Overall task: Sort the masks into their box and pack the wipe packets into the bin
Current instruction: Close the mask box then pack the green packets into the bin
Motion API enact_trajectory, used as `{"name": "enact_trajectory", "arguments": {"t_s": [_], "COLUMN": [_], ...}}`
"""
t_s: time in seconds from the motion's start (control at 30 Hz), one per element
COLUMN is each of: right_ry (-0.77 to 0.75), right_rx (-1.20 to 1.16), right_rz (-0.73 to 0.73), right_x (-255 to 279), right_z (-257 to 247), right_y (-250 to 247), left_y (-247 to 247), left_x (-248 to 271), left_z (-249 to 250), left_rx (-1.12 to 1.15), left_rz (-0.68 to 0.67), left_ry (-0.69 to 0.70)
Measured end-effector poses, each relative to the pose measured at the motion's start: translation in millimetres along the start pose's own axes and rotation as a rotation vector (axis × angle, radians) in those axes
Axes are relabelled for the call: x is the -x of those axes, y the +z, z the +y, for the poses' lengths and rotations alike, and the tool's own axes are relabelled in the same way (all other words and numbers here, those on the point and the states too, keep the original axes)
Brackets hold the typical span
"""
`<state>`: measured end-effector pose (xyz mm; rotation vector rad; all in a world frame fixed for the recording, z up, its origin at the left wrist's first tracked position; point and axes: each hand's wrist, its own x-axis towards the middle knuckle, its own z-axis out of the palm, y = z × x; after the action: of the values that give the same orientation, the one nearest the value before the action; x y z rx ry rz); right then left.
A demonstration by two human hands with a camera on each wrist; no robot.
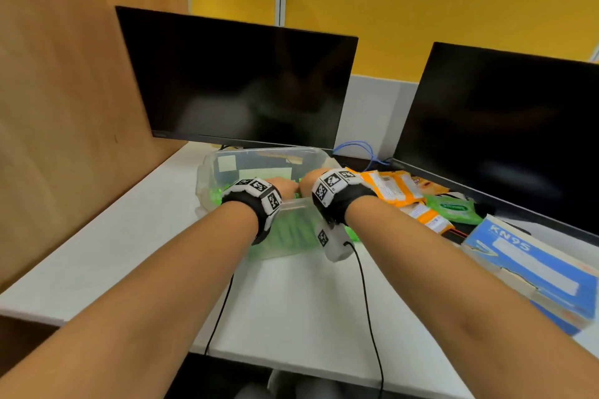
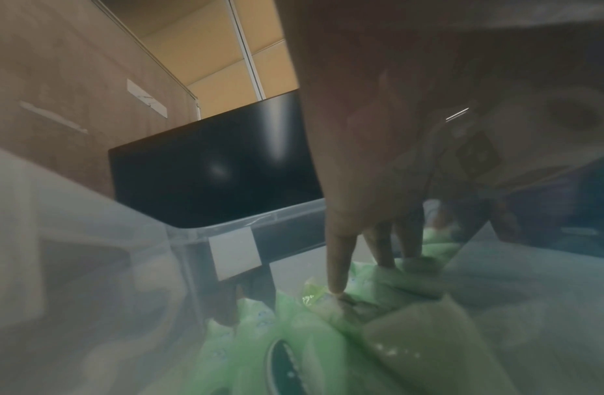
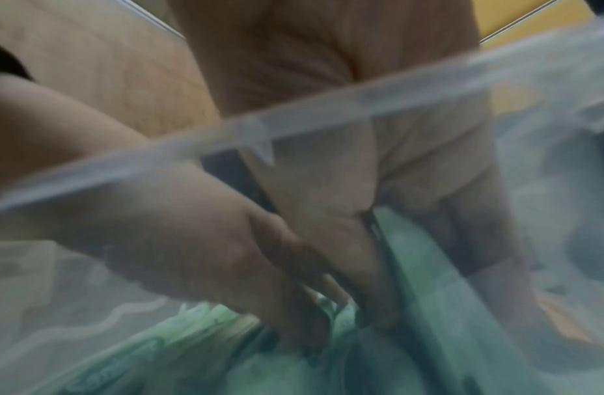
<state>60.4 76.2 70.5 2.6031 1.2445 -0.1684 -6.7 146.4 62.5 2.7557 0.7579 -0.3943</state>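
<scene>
**Both hands inside the bin, working on the green wipe packets**

The clear plastic bin (image 1: 207, 172) stands on the white surface (image 1: 129, 253) in front of the left monitor (image 1: 240, 81). Both hands reach over its near rim and meet above the green wipe packets (image 2: 294, 334) packed inside.

Left hand (image 1: 285, 186): in the left wrist view its fingers (image 2: 337, 262) point straight down, fingertips pressing on the top of a green packet. The grip is open; nothing is pinched.

Right hand (image 1: 308, 180): in the right wrist view (blurred, seen through the bin wall) its thumb and fingers (image 3: 371, 280) close on the upper edge of a green packet (image 3: 412, 254) standing on end among the others. The grip is closed on that packet.

Outside the bin, to its right, lie orange wipe packets (image 1: 389, 188) and one more green packet (image 1: 453, 207), touching and partly overlapping. Nearer the right edge, the blue KN95 mask box (image 1: 531, 272) rests on the surface, just in front of the right monitor (image 1: 505, 126). Whether it holds masks cannot be told.
</scene>
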Motion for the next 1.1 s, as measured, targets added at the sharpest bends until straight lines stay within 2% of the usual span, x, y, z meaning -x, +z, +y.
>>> {"name": "enact_trajectory", "arguments": {"t_s": [0.13,0.23,0.37,0.5,0.6,0.7,0.73,0.87,1.0,1.1], "right_ry": [0.028,0.159,0.222,0.145,0.068,0.016,-0.005,-0.04,-0.031,-0.081], "right_rx": [-0.018,-0.186,-0.412,-0.321,-0.17,-0.285,-0.345,-0.38,-0.302,-0.248], "right_rz": [-0.019,0.003,0.024,-0.099,-0.027,0.076,0.072,-0.152,-0.177,-0.117], "right_x": [-2,-12,-16,-31,-29,-32,-32,-24,-32,-32], "right_z": [16,22,25,22,16,5,2,0,2,4], "right_y": [-2,3,5,12,15,11,7,2,5,8], "left_y": [-10,-12,-4,2,1,-2,-4,-2,1,2], "left_x": [7,11,16,17,15,11,11,3,-8,-10], "left_z": [-9,-31,-68,-70,-68,-66,-63,-61,-66,-67], "left_rx": [0.025,-0.037,-0.086,-0.026,-0.018,-0.097,-0.106,-0.096,-0.091,-0.121], "left_rz": [0.17,0.173,0.169,0.245,0.162,0.074,0.054,-0.034,-0.059,-0.07], "left_ry": [0.057,-0.001,-0.095,-0.061,-0.072,-0.039,-0.036,-0.067,-0.18,-0.197]}}
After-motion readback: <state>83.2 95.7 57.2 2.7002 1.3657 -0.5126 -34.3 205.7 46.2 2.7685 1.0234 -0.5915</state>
